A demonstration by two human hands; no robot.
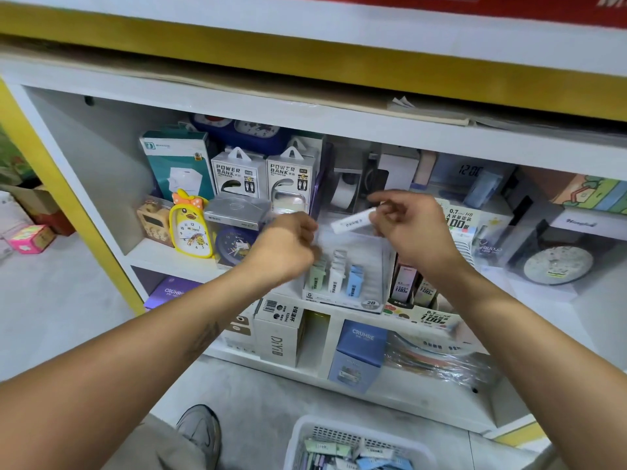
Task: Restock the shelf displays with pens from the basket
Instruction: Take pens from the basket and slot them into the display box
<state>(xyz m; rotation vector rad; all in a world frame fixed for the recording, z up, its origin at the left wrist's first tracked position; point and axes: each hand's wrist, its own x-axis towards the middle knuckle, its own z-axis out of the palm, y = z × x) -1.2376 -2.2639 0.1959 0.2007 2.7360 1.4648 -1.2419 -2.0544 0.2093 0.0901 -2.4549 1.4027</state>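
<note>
Both arms outstretched, left hand [288, 244] curled and blurred, right hand [407, 225] pinching a white stick.

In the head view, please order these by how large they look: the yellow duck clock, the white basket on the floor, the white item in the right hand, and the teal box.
1. white basket, though cut off by the frame and nearest the camera
2. teal box
3. yellow duck clock, close to the teal box, so this order is unsure
4. white item in the right hand
</note>
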